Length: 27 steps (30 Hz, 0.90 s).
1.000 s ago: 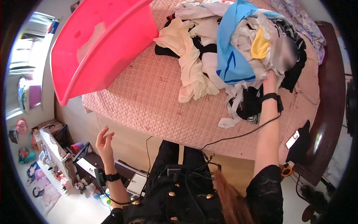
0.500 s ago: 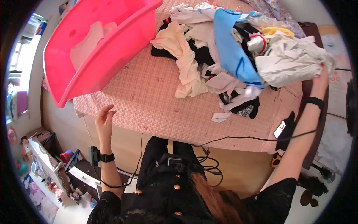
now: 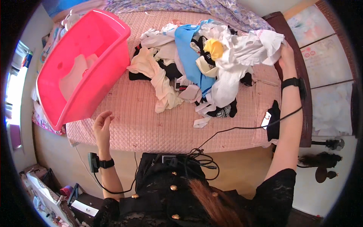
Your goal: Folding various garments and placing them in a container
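At the right end of a heap of clothes, my right hand (image 3: 286, 57) grips the edge of a white ribbed garment (image 3: 254, 51), which stretches leftward across the heap. My left hand (image 3: 102, 128) is raised over the bed's near left edge, its fingers loosely bent and apart, with nothing in them. Beside the white garment lie a blue garment (image 3: 186, 56), a yellow cloth (image 3: 214, 49) and a cream garment (image 3: 153, 75). A dark sock with pale lettering (image 3: 223, 111) lies at the heap's near side. Other pieces in the heap are partly hidden.
A large pink tub (image 3: 94, 72) stands tilted at the bed's left, a pale garment (image 3: 73, 75) inside. Near the bed's right corner lie a phone (image 3: 266, 120) and a black cloth (image 3: 274, 126). A black cable (image 3: 242, 128) crosses to my right arm. The quilted bed (image 3: 140, 130) has a dark headboard (image 3: 309, 113).
My right hand has drawn the white garment's end farther away from me, uncovering more of the yellow cloth. The left hand stays raised and empty. The whole view has shifted.
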{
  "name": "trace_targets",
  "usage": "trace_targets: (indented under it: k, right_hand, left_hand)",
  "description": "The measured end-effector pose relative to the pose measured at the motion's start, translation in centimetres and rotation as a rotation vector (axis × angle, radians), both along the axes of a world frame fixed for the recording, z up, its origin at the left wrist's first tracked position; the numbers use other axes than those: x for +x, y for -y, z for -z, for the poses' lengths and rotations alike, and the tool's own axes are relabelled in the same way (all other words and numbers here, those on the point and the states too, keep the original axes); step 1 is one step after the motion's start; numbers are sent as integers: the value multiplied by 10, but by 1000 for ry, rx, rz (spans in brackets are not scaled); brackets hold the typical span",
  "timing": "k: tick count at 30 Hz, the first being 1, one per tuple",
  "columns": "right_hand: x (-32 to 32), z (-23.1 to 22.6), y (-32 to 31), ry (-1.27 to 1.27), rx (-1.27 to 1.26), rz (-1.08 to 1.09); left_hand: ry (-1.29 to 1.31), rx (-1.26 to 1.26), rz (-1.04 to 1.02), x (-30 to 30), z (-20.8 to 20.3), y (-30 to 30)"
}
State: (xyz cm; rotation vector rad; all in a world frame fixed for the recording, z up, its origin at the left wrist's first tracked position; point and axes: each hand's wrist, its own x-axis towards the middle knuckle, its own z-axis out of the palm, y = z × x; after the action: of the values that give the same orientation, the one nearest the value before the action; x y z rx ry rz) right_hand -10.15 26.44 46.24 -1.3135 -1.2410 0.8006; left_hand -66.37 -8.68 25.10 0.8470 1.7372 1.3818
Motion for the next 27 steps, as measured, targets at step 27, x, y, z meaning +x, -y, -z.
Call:
trace_targets:
  k: [27]
  right_hand:
    - [-129,291,25,1189,206,-115]
  left_hand:
    - [-5,-103,-230,28,-22,41]
